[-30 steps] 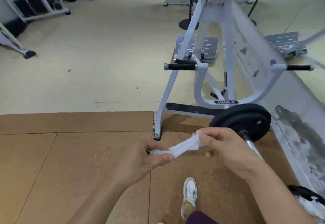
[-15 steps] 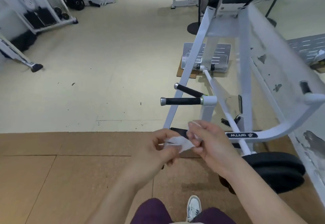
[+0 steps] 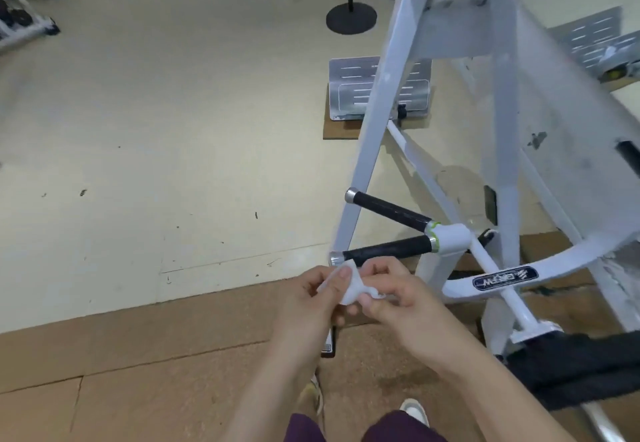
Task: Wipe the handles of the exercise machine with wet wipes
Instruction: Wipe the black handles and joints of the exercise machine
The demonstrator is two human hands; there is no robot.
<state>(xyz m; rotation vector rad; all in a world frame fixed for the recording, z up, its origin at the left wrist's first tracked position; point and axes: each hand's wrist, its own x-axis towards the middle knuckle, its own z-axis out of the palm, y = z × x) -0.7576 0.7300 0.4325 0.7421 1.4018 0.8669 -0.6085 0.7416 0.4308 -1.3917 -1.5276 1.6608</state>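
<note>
Far left: pale cream gym floor (image 3: 173,129), meeting a brown cork-like floor mat (image 3: 138,355) lower down. Low centre: bare left grip (image 3: 308,306), pinching one side of a crumpled white wet wipe (image 3: 349,285) between thumb and fingers. Just right: bare right grip (image 3: 405,306), grasping the wipe's other end. Wipe held just beneath the capped tip of the lower black rubber-sleeved handle (image 3: 384,251); contact unclear. Above, a second black handle (image 3: 391,211). Further right, white steel machine frame (image 3: 367,150) and black round weight plate (image 3: 571,369).
</note>
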